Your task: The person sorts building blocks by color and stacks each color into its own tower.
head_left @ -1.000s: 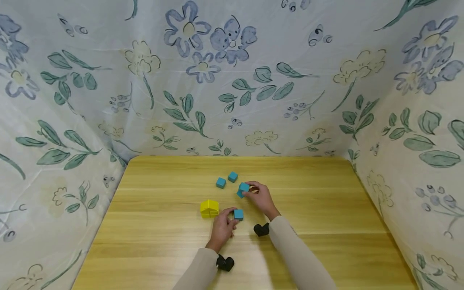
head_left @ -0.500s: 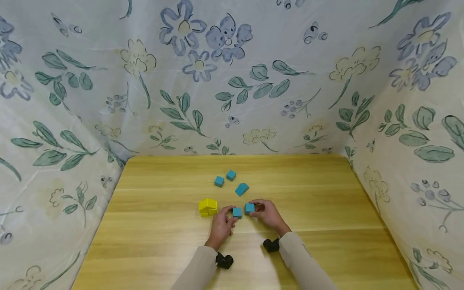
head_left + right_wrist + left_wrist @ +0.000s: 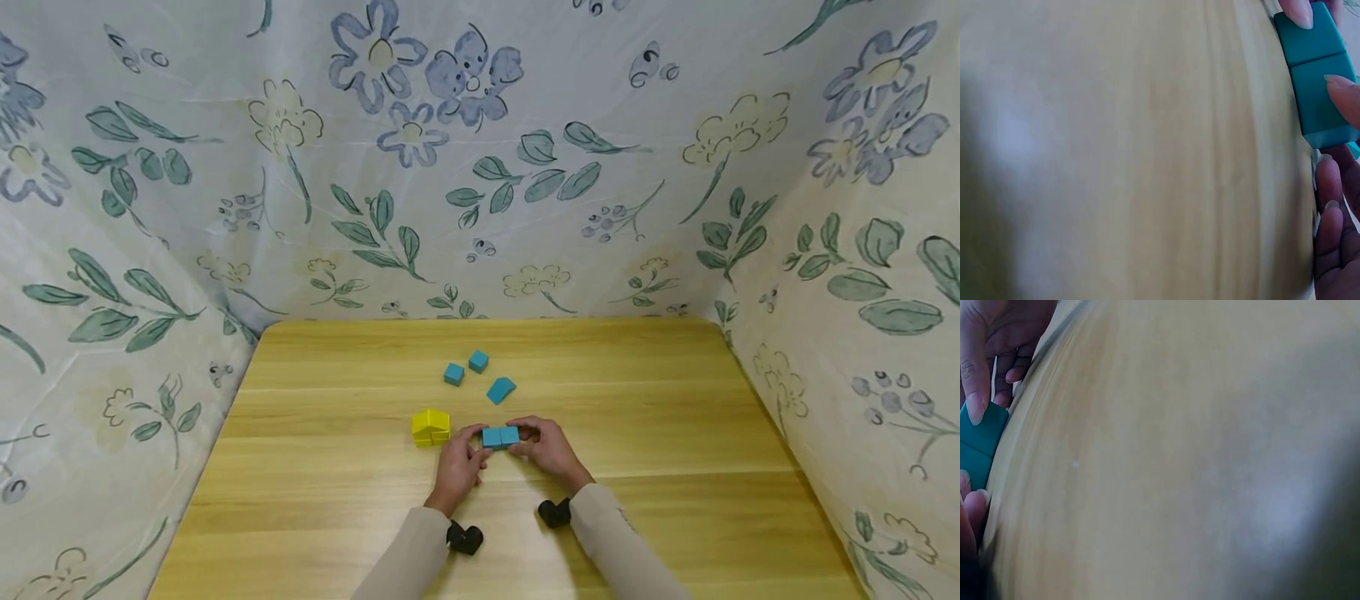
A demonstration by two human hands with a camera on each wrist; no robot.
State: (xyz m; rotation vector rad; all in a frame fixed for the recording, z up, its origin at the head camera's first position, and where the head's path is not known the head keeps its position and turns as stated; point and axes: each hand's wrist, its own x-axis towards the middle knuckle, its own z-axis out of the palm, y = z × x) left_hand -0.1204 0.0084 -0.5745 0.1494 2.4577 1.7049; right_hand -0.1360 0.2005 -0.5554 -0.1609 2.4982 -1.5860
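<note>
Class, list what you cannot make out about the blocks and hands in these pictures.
Head view: undersides of both held blue blocks, facing away.
Left wrist view: most of the left hand, cut off by the left edge.
Right wrist view: part of the right hand, cut off by the right edge.

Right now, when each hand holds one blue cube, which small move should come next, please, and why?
Probably the right hand should let go and reach for the longer blue block. The left blue cube and right blue cube already sit side by side, touching; the left hand could steady them, and that block seems the nearest loose one.
</note>
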